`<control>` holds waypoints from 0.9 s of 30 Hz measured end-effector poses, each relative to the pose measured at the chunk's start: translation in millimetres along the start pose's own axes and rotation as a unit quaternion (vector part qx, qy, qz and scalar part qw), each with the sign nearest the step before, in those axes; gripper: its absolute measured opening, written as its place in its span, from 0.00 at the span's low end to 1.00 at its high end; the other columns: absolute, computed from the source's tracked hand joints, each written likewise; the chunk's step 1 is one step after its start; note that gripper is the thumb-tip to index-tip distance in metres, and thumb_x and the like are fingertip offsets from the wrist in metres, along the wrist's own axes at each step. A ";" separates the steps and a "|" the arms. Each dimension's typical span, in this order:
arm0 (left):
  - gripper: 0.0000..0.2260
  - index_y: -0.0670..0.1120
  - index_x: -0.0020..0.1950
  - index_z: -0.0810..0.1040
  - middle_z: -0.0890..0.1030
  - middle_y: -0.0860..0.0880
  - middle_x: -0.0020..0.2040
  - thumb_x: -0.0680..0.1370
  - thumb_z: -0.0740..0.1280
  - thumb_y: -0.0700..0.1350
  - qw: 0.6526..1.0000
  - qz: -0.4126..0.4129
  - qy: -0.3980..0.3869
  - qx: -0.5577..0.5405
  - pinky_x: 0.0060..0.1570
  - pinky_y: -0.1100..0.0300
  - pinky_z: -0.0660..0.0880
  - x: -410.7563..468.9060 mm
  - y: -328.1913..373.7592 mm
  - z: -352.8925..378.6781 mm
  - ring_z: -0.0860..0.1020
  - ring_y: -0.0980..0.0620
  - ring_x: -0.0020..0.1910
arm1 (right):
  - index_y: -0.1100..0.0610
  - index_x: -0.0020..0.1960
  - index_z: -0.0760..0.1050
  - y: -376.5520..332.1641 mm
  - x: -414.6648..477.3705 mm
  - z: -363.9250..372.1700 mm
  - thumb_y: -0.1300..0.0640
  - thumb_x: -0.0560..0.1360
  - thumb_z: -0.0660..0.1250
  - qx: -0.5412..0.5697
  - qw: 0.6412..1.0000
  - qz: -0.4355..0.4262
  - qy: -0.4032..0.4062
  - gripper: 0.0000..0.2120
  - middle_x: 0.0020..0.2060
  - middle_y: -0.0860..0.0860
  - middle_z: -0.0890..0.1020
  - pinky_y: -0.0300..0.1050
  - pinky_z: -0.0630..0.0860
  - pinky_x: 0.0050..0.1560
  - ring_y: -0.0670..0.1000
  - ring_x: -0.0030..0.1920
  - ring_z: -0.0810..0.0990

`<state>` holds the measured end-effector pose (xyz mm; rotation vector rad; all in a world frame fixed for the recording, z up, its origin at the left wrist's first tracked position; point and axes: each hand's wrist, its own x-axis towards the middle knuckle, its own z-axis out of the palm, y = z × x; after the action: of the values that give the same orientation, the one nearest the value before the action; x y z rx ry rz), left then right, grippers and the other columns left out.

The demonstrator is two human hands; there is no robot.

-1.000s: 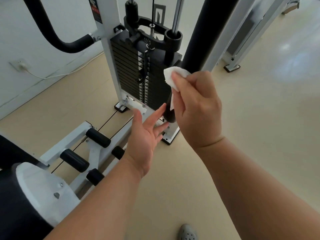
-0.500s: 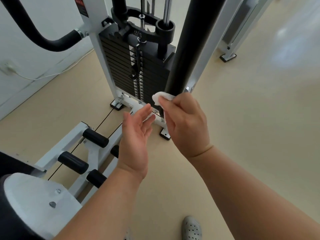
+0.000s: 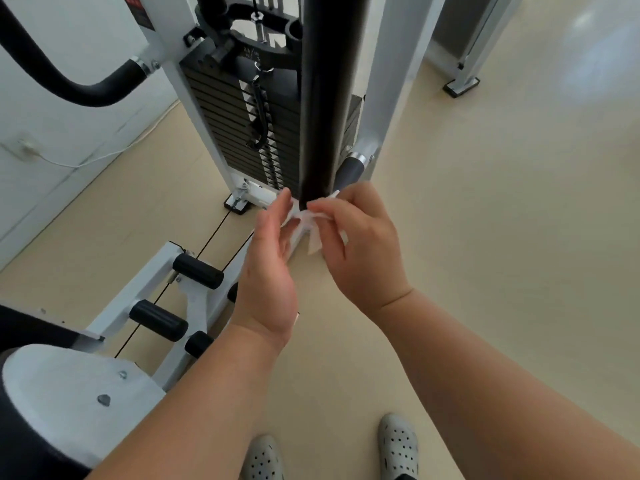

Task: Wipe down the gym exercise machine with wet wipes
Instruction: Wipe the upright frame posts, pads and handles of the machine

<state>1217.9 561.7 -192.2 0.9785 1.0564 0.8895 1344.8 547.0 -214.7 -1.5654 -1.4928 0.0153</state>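
A thick black padded bar [image 3: 323, 98], round and matte, hangs upright in front of the machine's white-painted steel frame [image 3: 384, 81], and behind it stands the weight stack [image 3: 221, 112] of flat black plates. One thin, white, crumpled wet wipe [image 3: 306, 221] sits just under the bar's lower end, between the two hands. The right hand [image 3: 362, 247] pinches the wipe between thumb and curled fingers, and loose corners of it hang down below the grip. The left hand [image 3: 273, 261] is spread, fingers nearly straight and pointing up, palm turned toward the right hand; its fingers appear to lie against the wipe's left edge, though the contact is not plain. Just right of the bar's end is a short black grip [image 3: 348, 169] with a shiny metal collar. At upper left curves one long black foam handle [image 3: 86, 90]. Lower left, three black cylindrical rollers [image 3: 197, 271] sit on the white base rails, with part of a fourth showing beside the left wrist. A white plate [image 3: 72, 389] with two bolts caps a black pad in the corner. Two grey perforated clogs [image 3: 398, 445] stand on the smooth, glossy beige floor [image 3: 502, 237].
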 end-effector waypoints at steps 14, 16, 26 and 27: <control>0.17 0.50 0.70 0.78 0.83 0.61 0.55 0.81 0.68 0.42 0.930 0.154 0.178 0.281 0.51 0.76 0.74 10.9 10.6 43.3 0.81 0.70 0.50 | 0.50 0.56 0.84 53.2 39.2 0.0 0.59 0.81 0.68 0.103 0.960 0.188 -0.178 0.08 0.50 0.44 0.72 0.25 0.66 0.47 0.42 0.46 0.74; 0.16 0.49 0.69 0.79 0.83 0.62 0.54 0.81 0.69 0.42 0.921 0.164 0.188 0.301 0.52 0.75 0.75 12.9 7.3 42.4 0.81 0.70 0.50 | 0.53 0.62 0.83 58.5 39.0 9.7 0.59 0.82 0.67 0.082 0.957 0.157 -0.231 0.11 0.52 0.45 0.72 0.24 0.64 0.45 0.45 0.48 0.73; 0.16 0.45 0.69 0.78 0.82 0.61 0.55 0.81 0.68 0.41 0.882 0.206 0.207 0.370 0.54 0.79 0.69 16.1 -3.5 39.2 0.77 0.76 0.52 | 0.58 0.65 0.81 74.7 60.7 27.9 0.60 0.84 0.62 0.009 0.963 0.194 -0.188 0.14 0.53 0.50 0.71 0.42 0.69 0.49 0.52 0.48 0.74; 0.16 0.45 0.69 0.78 0.82 0.60 0.55 0.81 0.69 0.41 0.879 0.206 0.207 0.376 0.53 0.79 0.69 16.3 -3.5 38.1 0.77 0.76 0.52 | 0.58 0.64 0.82 68.1 51.6 25.6 0.60 0.84 0.62 0.026 0.962 0.186 -0.197 0.13 0.52 0.48 0.70 0.40 0.67 0.49 0.51 0.48 0.74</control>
<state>1259.1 567.9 -192.9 1.7633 1.6586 1.0828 1395.8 615.2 -241.3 -1.8534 -1.4514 0.6099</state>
